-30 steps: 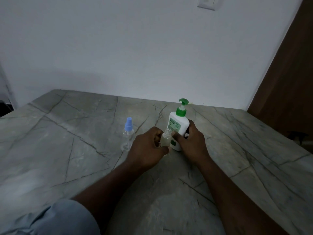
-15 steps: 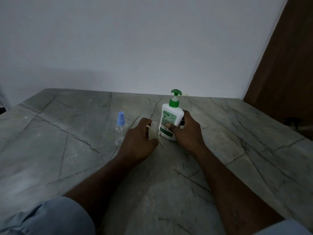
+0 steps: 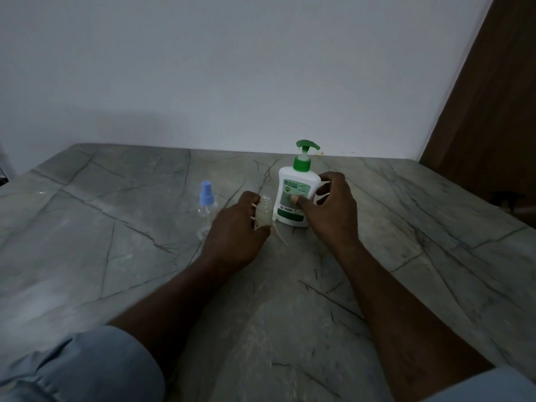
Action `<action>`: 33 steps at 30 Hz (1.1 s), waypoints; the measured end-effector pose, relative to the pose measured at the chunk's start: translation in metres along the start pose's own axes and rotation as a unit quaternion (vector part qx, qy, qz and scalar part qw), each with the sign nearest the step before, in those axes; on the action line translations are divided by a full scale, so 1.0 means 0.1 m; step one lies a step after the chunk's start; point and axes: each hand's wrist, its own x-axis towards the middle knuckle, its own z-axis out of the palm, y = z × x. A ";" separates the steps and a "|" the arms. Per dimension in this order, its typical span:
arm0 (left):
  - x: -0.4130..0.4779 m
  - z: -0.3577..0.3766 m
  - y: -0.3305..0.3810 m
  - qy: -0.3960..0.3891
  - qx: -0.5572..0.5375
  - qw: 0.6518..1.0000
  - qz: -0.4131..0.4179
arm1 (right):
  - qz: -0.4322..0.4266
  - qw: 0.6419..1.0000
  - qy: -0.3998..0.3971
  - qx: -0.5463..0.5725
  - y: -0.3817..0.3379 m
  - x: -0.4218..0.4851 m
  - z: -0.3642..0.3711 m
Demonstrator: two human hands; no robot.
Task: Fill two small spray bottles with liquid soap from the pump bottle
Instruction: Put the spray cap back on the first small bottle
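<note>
Your left hand (image 3: 235,227) has its grip wrapped round the uncapped spray bottle (image 3: 264,211) at the centre of the frame. The open neck stands clear above your fingers and a pale liquid shows lower down. Your right hand (image 3: 333,207) curls its grip round the pump bottle (image 3: 294,192), thumb on the front label and fingers round its right side. That bottle stands upright on the worktop (image 3: 116,256), right next to the small one (touching or only beside it, I cannot tell).

The step looks to be lining the neck up under the spout, and the green pump head (image 3: 306,146) points to the right of the frame, away from the small bottle. Either swivel the pump bottle until the spout faces left, or carry the small bottle round to the right. Then raise the neck right under the spout tip and hold it upright.

Soap is likely thick and the neck is narrow, so press in short, slow strokes and let each one sink before the next. Hold the pump bottle's base flat on the worktop as you press, or it may tip.

The capped spray bottle (image 3: 206,204), with its blue top, stands just left of your left knuckles. Mind it as you move.
</note>
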 end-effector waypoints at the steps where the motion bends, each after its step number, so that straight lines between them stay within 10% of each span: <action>1: 0.00 0.00 0.00 0.001 0.001 1.000 -0.001 | -0.001 1.000 0.017 -0.001 -0.01 -0.01 0.00; 7: 0.01 -0.01 -0.02 0.012 -0.001 1.000 0.001 | -0.070 0.991 0.115 0.025 -0.16 -0.08 -0.09; 14: 0.02 0.00 -0.02 0.026 0.020 0.999 0.033 | -0.231 0.966 -0.106 -0.040 -0.17 -0.23 0.06; 33: 0.03 0.00 -0.01 0.031 0.011 0.999 0.020 | -0.203 0.956 -0.165 -0.132 -0.23 -0.26 0.07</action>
